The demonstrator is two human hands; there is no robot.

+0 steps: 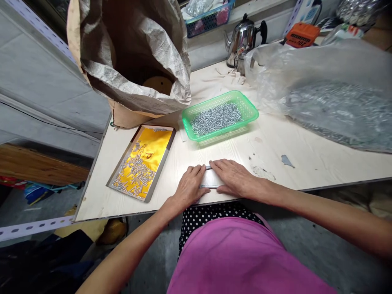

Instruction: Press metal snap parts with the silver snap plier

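Note:
At the table's front edge my left hand (190,185) and my right hand (232,177) grip opposite ends of a flat piece with grey edges (210,180). Its far and near edges show as thin grey strips with a pale middle; the ends are hidden by my fingers. Thumbs lie along the near edge, fingertips along the far one. Beyond my hands stands a green plastic basket (225,136) holding many small silver metal pins (217,117). To the left, a shallow box lid with yellow lining (156,143) holds more loose metal pins (137,175).
A large open paper-lined sack (165,53) stands at the back left. A clear plastic bag (321,69) full of small metal parts covers the right side. Behind are a steel kettle (241,41), an orange box (302,34) and a blue basket (208,20). A grey scrap (287,160) lies right of my hands.

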